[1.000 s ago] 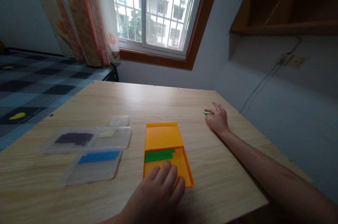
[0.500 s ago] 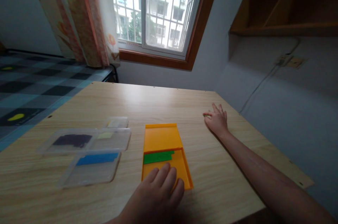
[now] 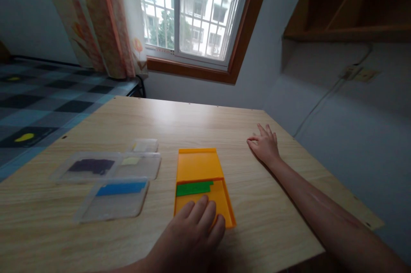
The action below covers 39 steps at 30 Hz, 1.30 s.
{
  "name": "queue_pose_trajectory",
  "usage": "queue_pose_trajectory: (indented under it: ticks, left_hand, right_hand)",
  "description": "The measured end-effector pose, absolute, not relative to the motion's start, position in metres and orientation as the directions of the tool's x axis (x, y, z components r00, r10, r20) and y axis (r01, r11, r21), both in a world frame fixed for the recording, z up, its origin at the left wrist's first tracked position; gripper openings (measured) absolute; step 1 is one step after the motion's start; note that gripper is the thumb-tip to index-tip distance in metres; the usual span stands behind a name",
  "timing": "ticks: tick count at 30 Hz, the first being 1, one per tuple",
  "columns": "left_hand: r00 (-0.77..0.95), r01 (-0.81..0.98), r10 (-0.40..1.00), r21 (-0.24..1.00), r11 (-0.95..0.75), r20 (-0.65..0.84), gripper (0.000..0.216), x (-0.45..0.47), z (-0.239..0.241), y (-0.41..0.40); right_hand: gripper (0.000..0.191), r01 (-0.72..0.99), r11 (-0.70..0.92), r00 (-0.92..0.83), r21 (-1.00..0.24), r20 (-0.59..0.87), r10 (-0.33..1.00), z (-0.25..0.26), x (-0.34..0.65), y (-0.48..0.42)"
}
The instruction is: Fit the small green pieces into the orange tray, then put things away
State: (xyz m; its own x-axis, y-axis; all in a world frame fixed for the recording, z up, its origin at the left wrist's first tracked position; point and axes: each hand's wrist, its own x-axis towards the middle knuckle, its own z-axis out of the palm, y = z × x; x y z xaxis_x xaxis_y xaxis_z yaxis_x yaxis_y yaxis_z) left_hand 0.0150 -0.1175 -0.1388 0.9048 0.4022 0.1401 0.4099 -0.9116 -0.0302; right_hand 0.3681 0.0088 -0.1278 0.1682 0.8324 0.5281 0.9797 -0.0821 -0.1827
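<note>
My left hand point(image 3: 192, 230) lies curled over the near half of the orange case point(image 3: 198, 166), which stands open around the middle of the table point(image 3: 199, 123), toward its near edge. The fingers are bent and close together, their tips just nearside of the green strips point(image 3: 194, 188); the thumb is hidden, so I cannot tell whether I grip the case or merely brace it. My right hand point(image 3: 266, 147) is near the table's right edge, toward the far right corner, thumb and forefinger pressed tip to tip, the other fingers fanned out. Whether anything thin sits in that pinch is too small to make out. I take the step in hand to be fine fingertip work on the right while the left braces the case; the next move, I judge, calls for a light grip and a case that does not slide.

Counting from the table's left edge: four clear plastic panels point(image 3: 112, 209), some perhaps halves of one box. One has a single purple bunch point(image 3: 91, 166), another a single blue bunch point(image 3: 121, 188), a third one pale yellow patch point(image 3: 130, 160); the small farthest one is blurred inside. Then one orange case in two halves, with one green group, too tightly packed to count singly.
</note>
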Motion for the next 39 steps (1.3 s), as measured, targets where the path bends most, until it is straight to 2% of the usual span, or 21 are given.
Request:
queue_pose_trajectory:
  ticks: [3, 7, 12, 16, 24, 27, 32, 39]
  left_hand:
    - [0.905, 0.411, 0.405, -0.022, -0.912, 0.128, 0.039, 0.016, -0.132, -0.119]
    - [0.908, 0.401, 0.392, -0.041, -0.915, 0.146, 0.038, 0.018, -0.122, -0.12]
    - [0.909, 0.399, 0.375, -0.114, -0.91, 0.183, 0.029, 0.02, -0.116, -0.123]
    - [0.902, 0.403, 0.366, -0.145, -0.903, 0.23, 0.028, 0.021, -0.118, -0.126]
    - [0.89, 0.413, 0.358, -0.167, -0.895, 0.283, 0.039, 0.02, -0.115, -0.131]
    - [0.893, 0.407, 0.355, -0.16, -0.899, 0.276, 0.043, 0.021, -0.115, -0.131]
    - [0.901, 0.403, 0.362, -0.149, -0.903, 0.24, 0.044, 0.02, -0.116, -0.132]
    - [0.905, 0.404, 0.382, -0.094, -0.91, 0.188, 0.052, 0.022, -0.117, -0.131]
  right_hand:
    - [0.012, 0.972, 0.102, 0.043, -0.212, 0.586, 0.81, -0.116, 0.36, 0.0]
    - [0.015, 0.785, 0.535, -0.297, -0.312, 0.569, 0.767, -0.092, 0.331, -0.028]
    - [0.016, 0.534, 0.733, -0.593, -0.421, 0.432, 0.68, -0.072, 0.278, -0.072]
    - [0.016, 0.473, 0.759, -0.661, -0.448, 0.389, 0.642, -0.075, 0.252, -0.088]
    - [0.017, 0.544, 0.723, -0.689, -0.426, 0.265, 0.674, -0.081, 0.246, -0.087]
    - [0.02, 0.542, 0.738, -0.683, -0.403, 0.3, 0.666, -0.077, 0.247, -0.087]
    - [0.021, 0.441, 0.804, -0.705, -0.399, 0.402, 0.585, -0.073, 0.252, -0.087]
    - [0.024, 0.493, 0.777, -0.735, -0.391, 0.29, 0.613, -0.078, 0.251, -0.088]
